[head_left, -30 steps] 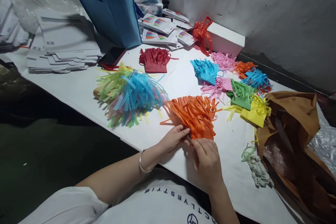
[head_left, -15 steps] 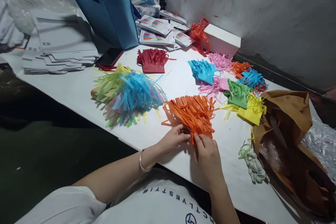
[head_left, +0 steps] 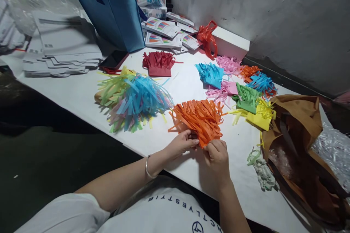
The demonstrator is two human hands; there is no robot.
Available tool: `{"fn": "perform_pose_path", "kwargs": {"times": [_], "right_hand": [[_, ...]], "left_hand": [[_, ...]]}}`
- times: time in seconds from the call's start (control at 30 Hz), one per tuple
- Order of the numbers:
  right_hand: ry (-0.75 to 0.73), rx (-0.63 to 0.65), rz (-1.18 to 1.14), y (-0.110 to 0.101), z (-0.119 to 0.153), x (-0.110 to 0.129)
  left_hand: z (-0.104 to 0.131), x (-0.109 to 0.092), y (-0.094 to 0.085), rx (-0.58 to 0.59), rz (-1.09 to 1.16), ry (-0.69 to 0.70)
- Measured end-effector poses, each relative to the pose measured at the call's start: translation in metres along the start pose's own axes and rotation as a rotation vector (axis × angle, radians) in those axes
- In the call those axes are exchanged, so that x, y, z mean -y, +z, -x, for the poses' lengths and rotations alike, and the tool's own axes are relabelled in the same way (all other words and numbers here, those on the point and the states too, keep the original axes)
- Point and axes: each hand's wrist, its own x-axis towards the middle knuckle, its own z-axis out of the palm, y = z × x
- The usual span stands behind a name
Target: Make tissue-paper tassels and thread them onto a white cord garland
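An orange fringed paper tassel (head_left: 198, 118) lies on the white table just in front of me, its strips pointing away. My left hand (head_left: 182, 145) pinches its near left edge between thumb and fingers. At the near right edge, my right hand (head_left: 218, 154) has its fingers curled closed on the same paper. To the left lies a pastel tassel bundle (head_left: 136, 98) in blue, green, yellow and pink. A dark red fringed piece (head_left: 159, 63) rests farther back.
Blue (head_left: 210, 74), green (head_left: 246, 98) and yellow (head_left: 259, 118) fringed pieces lie at the right beside a brown bag (head_left: 298, 145). A crumpled pale green bundle (head_left: 262, 171) is near it. Printed boxes (head_left: 161, 27), a blue bag (head_left: 115, 14), a phone (head_left: 114, 60) and flat white boxes (head_left: 62, 40) stand behind.
My right hand's fingers have curled in more tightly at the orange tassel's near edge, having been stretched flatter over it. The left hand has hardly moved.
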Motion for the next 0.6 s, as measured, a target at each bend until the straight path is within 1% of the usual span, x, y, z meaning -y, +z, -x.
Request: {"fn": "perform_pose_path", "kwargs": {"times": [0.1,0.27,0.4,0.6], "right_hand": [[0.012,0.009,0.001,0.0,-0.0007,0.0003],[-0.082,-0.026,-0.1,0.002,-0.0022,-0.0051],[-0.028,-0.064,-0.159,0.0014,-0.0048,-0.0041],[0.088,-0.074,-0.225,0.0011,-0.0047,0.0007]], "left_hand": [[-0.0001,-0.002,0.0008,0.006,-0.015,-0.003],[0.001,-0.0061,0.0024,0.015,-0.052,0.002],[0.0014,-0.0064,0.0026,0.012,-0.048,-0.001],[-0.001,-0.0025,0.0005,0.014,-0.028,0.0]]}}
